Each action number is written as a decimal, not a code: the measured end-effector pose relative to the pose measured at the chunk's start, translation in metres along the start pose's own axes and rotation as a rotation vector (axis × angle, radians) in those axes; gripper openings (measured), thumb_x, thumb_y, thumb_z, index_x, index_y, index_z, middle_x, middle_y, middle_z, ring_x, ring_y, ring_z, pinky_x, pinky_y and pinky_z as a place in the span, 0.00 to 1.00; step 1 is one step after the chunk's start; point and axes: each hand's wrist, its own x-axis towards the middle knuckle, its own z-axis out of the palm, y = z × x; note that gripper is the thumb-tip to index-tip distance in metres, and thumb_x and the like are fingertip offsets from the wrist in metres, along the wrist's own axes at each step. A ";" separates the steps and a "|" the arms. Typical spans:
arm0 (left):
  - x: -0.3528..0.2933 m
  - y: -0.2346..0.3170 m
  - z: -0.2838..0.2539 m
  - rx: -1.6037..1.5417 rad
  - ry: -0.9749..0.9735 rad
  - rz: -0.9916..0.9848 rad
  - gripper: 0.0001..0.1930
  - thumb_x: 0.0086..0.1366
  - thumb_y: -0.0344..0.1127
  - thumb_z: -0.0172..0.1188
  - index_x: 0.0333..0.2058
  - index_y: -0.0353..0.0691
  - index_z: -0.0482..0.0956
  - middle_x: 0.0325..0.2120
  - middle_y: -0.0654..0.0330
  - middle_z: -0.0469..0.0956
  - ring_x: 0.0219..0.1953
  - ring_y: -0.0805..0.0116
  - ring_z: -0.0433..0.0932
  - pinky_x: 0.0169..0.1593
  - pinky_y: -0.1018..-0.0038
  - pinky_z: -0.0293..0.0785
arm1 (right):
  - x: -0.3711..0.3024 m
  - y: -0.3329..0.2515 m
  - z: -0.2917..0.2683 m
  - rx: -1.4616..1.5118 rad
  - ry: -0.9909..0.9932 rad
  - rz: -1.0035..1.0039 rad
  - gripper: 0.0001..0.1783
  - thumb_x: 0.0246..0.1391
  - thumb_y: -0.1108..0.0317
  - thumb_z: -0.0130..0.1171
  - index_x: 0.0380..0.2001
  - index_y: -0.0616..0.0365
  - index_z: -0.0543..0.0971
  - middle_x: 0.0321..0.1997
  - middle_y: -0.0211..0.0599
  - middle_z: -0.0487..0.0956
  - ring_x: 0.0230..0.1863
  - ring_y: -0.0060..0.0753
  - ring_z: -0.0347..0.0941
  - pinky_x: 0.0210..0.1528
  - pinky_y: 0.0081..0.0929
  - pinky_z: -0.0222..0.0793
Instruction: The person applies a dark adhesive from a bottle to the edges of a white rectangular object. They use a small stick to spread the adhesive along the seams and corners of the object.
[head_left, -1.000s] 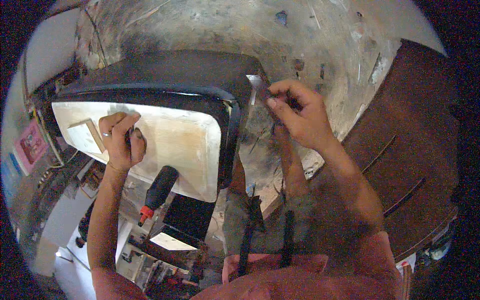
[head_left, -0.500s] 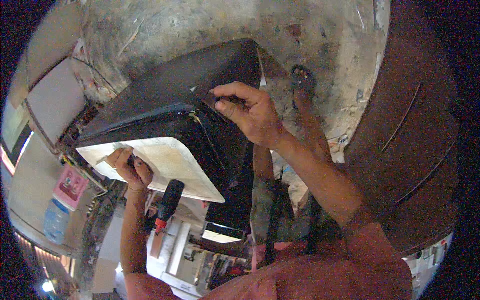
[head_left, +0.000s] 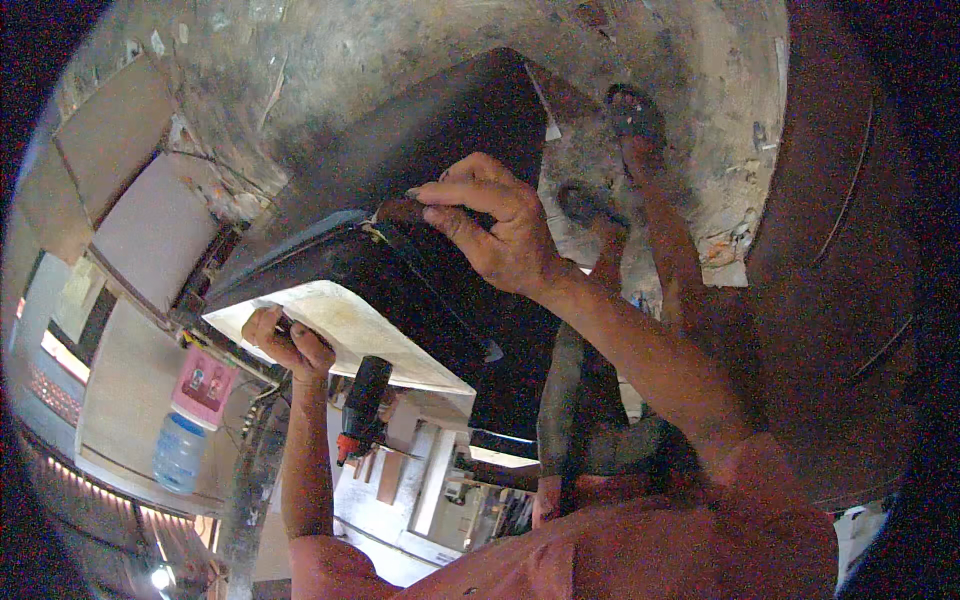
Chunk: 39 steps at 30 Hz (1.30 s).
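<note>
A pale board (head_left: 345, 325) with rounded corners is set in a bulky piece wrapped in black sheet material (head_left: 420, 130). My left hand (head_left: 290, 342) is closed at the board's left part, its fingers curled against the pale face. Over the upper edge of the piece, my right hand (head_left: 495, 225) pinches the dark material between thumb and fingers; its fingertips partly hide the fold there. A black tool with a red end (head_left: 363, 405) is just below the board, right of my left forearm; what supports it cannot be seen.
A stained concrete floor (head_left: 400, 40) spreads beyond the piece. My sandalled feet (head_left: 635, 115) are on it at the upper right. A large brown surface (head_left: 840, 230) fills the right side. At left are a pink water dispenser (head_left: 207, 377) with a blue bottle (head_left: 180, 450) and pale panels (head_left: 155, 220).
The whole view has shifted, so the board and left hand appear farther right. My right hand stays pinched at the material's edge, now closer to the fold's corner. Both feet now show.
</note>
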 end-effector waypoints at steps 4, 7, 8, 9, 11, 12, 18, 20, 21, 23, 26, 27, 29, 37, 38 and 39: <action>0.001 0.002 0.004 -0.031 0.031 -0.001 0.19 0.64 0.39 0.48 0.50 0.33 0.67 0.41 0.49 0.66 0.44 0.57 0.64 0.49 0.61 0.61 | -0.007 -0.001 -0.003 -0.017 0.001 -0.014 0.11 0.52 0.72 0.67 0.40 0.56 0.84 0.35 0.37 0.79 0.39 0.35 0.76 0.44 0.29 0.71; 0.003 0.006 0.006 -0.031 0.040 -0.015 0.19 0.65 0.39 0.48 0.50 0.32 0.68 0.41 0.49 0.66 0.42 0.57 0.64 0.47 0.63 0.62 | -0.005 0.004 -0.004 0.005 0.023 -0.052 0.10 0.53 0.72 0.66 0.40 0.57 0.84 0.33 0.37 0.79 0.38 0.34 0.76 0.44 0.29 0.71; 0.003 0.007 0.005 -0.026 0.038 -0.027 0.19 0.65 0.38 0.48 0.49 0.31 0.68 0.41 0.49 0.66 0.42 0.58 0.64 0.46 0.63 0.62 | -0.004 0.007 -0.003 0.003 0.037 -0.062 0.10 0.53 0.72 0.66 0.40 0.57 0.84 0.33 0.37 0.79 0.38 0.34 0.76 0.44 0.29 0.71; 0.004 0.009 0.006 -0.022 0.053 -0.033 0.18 0.65 0.38 0.48 0.49 0.31 0.69 0.41 0.50 0.66 0.42 0.58 0.65 0.45 0.64 0.63 | -0.003 0.010 -0.003 0.002 0.049 -0.077 0.10 0.53 0.72 0.66 0.39 0.58 0.84 0.33 0.37 0.79 0.38 0.34 0.76 0.44 0.28 0.71; 0.006 0.011 0.007 -0.010 0.069 -0.029 0.19 0.65 0.37 0.48 0.49 0.30 0.69 0.40 0.50 0.66 0.41 0.59 0.65 0.44 0.65 0.63 | -0.004 0.013 -0.003 0.032 0.049 -0.060 0.10 0.53 0.72 0.67 0.40 0.58 0.84 0.33 0.37 0.80 0.38 0.33 0.77 0.44 0.28 0.71; 0.007 0.012 0.008 0.004 0.085 -0.016 0.19 0.65 0.37 0.48 0.49 0.30 0.69 0.40 0.50 0.67 0.41 0.59 0.65 0.43 0.65 0.63 | -0.006 0.014 -0.003 0.026 0.047 -0.081 0.10 0.53 0.72 0.67 0.40 0.58 0.85 0.33 0.37 0.80 0.38 0.33 0.77 0.44 0.28 0.71; 0.008 0.016 0.010 -0.016 0.100 -0.066 0.19 0.63 0.35 0.48 0.49 0.30 0.71 0.40 0.52 0.67 0.41 0.62 0.65 0.42 0.68 0.64 | -0.015 0.015 -0.001 0.013 0.086 -0.161 0.09 0.52 0.71 0.67 0.39 0.56 0.85 0.32 0.37 0.80 0.36 0.34 0.77 0.42 0.28 0.72; 0.009 0.015 0.011 -0.041 0.108 -0.031 0.19 0.62 0.35 0.48 0.49 0.30 0.71 0.40 0.52 0.67 0.41 0.62 0.65 0.41 0.69 0.64 | -0.014 0.016 0.001 0.028 0.117 -0.170 0.08 0.51 0.69 0.67 0.36 0.54 0.86 0.30 0.38 0.80 0.35 0.37 0.78 0.39 0.32 0.74; 0.008 0.016 0.011 -0.034 0.113 -0.055 0.19 0.63 0.35 0.48 0.49 0.31 0.71 0.41 0.53 0.67 0.40 0.63 0.65 0.41 0.69 0.64 | -0.015 0.016 0.001 0.030 0.113 -0.167 0.08 0.51 0.69 0.67 0.36 0.54 0.86 0.30 0.38 0.80 0.34 0.37 0.78 0.39 0.32 0.74; 0.008 0.016 0.011 -0.034 0.111 -0.066 0.19 0.63 0.36 0.48 0.49 0.31 0.71 0.41 0.53 0.67 0.40 0.63 0.65 0.42 0.69 0.64 | -0.016 0.017 0.002 0.029 0.099 -0.151 0.09 0.51 0.69 0.67 0.37 0.53 0.86 0.30 0.38 0.80 0.34 0.37 0.78 0.38 0.32 0.74; 0.009 0.017 0.011 -0.027 0.104 -0.061 0.19 0.65 0.38 0.48 0.49 0.31 0.71 0.40 0.54 0.66 0.40 0.63 0.65 0.42 0.69 0.65 | -0.022 0.017 -0.001 0.023 0.047 -0.150 0.10 0.53 0.73 0.66 0.40 0.57 0.85 0.32 0.37 0.79 0.36 0.33 0.76 0.41 0.27 0.71; 0.009 0.017 0.010 -0.020 0.099 -0.058 0.19 0.65 0.39 0.48 0.49 0.31 0.71 0.40 0.54 0.66 0.40 0.64 0.65 0.42 0.69 0.64 | -0.024 0.016 -0.001 0.005 0.045 -0.152 0.10 0.52 0.73 0.66 0.40 0.57 0.85 0.32 0.37 0.79 0.36 0.34 0.76 0.41 0.27 0.71; 0.009 0.018 0.010 -0.015 0.100 -0.061 0.19 0.65 0.39 0.48 0.48 0.32 0.71 0.40 0.54 0.66 0.40 0.64 0.65 0.42 0.69 0.64 | -0.027 0.016 -0.002 -0.033 0.042 -0.162 0.11 0.52 0.73 0.66 0.41 0.57 0.85 0.32 0.37 0.79 0.37 0.34 0.76 0.40 0.27 0.71; 0.008 0.016 0.014 -0.033 0.138 -0.044 0.18 0.66 0.40 0.48 0.48 0.31 0.71 0.41 0.53 0.66 0.42 0.62 0.66 0.45 0.67 0.66 | -0.048 0.015 -0.001 0.014 0.048 -0.114 0.11 0.52 0.69 0.66 0.41 0.49 0.86 0.33 0.37 0.77 0.36 0.37 0.76 0.37 0.31 0.72; 0.009 0.015 0.013 -0.012 0.131 -0.034 0.19 0.66 0.40 0.48 0.48 0.31 0.71 0.41 0.53 0.67 0.43 0.61 0.66 0.45 0.67 0.66 | -0.053 0.015 -0.002 0.025 0.047 -0.106 0.11 0.53 0.69 0.66 0.41 0.48 0.86 0.34 0.37 0.77 0.37 0.37 0.76 0.38 0.31 0.72; 0.009 0.015 0.012 0.009 0.121 -0.021 0.19 0.66 0.40 0.48 0.47 0.30 0.71 0.41 0.52 0.67 0.43 0.61 0.66 0.46 0.67 0.66 | -0.058 0.014 -0.003 0.016 0.033 -0.099 0.12 0.52 0.71 0.66 0.41 0.49 0.86 0.34 0.37 0.77 0.36 0.36 0.76 0.38 0.30 0.72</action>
